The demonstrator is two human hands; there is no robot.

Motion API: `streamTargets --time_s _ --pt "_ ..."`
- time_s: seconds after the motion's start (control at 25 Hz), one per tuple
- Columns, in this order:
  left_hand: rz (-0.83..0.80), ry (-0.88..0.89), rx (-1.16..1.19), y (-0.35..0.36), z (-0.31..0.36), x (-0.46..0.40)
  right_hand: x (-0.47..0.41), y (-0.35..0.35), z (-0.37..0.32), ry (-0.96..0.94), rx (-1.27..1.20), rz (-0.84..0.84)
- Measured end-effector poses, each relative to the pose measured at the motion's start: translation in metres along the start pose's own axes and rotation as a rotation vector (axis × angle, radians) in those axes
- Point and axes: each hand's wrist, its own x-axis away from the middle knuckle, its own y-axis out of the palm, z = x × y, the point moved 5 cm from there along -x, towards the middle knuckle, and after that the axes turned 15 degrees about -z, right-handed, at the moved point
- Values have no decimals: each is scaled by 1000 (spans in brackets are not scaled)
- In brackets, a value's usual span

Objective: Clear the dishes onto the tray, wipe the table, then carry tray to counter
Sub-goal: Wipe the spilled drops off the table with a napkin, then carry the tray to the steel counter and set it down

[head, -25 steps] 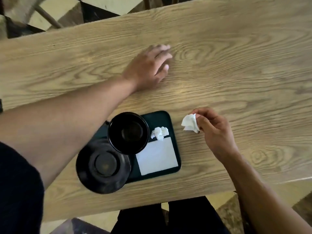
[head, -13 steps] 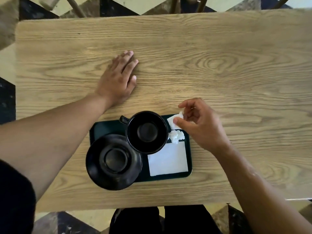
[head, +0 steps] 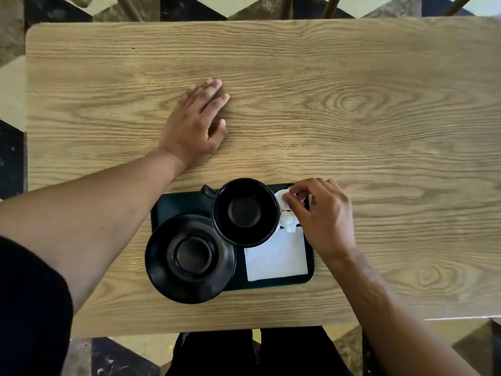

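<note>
A dark green tray (head: 177, 206) lies near the front edge of the wooden table (head: 379, 118). On it stand a black cup (head: 245, 211) and a black saucer (head: 189, 257) that overhangs the tray's left front corner. A flat white napkin (head: 276, 257) and a small crumpled tissue (head: 288, 222) also lie on the tray. My right hand (head: 321, 215) is over the tray's back right corner and pinches a crumpled white tissue (head: 282, 198) beside the cup. My left hand (head: 198, 126) rests flat on the bare table behind the tray, fingers straight.
Chair legs (head: 127, 8) stand beyond the table's far edge on a patterned floor. My dark-clothed legs (head: 244, 354) are below the near edge.
My right hand has carried the crumpled tissue from the table at the tray's right onto the tray's back corner. My left hand stays flat on the table; the camera view shifted.
</note>
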Motion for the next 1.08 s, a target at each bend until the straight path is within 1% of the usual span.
streamTargets --time_s 0.16,0.28,0.4,0.56,0.68,0.8,0.88,1.0,1.08 --pt "-13 4 -6 1 0 1 2 2 -2 42 -54 42" --pt "-44 -12 -36 1 2 2 3 -2 -2 116 -74 14" --pt "-115 -70 -29 0 2 9 9 -6 -1 164 -112 -19" --pt "-227 -118 81 -4 -8 46 31 -11 4 123 -102 5" --pt "-299 -184 226 -10 -18 89 52 -3 20 186 -81 -42" --pt "-330 -307 345 -13 -30 145 83 4 30 256 6 -78" --pt "-349 -400 374 -13 -38 194 108 9 33 342 111 -146" --pt "-412 -513 391 -5 -36 268 139 22 29 365 300 -372" --pt "-442 -549 366 6 -20 309 156 29 20 402 325 -452"
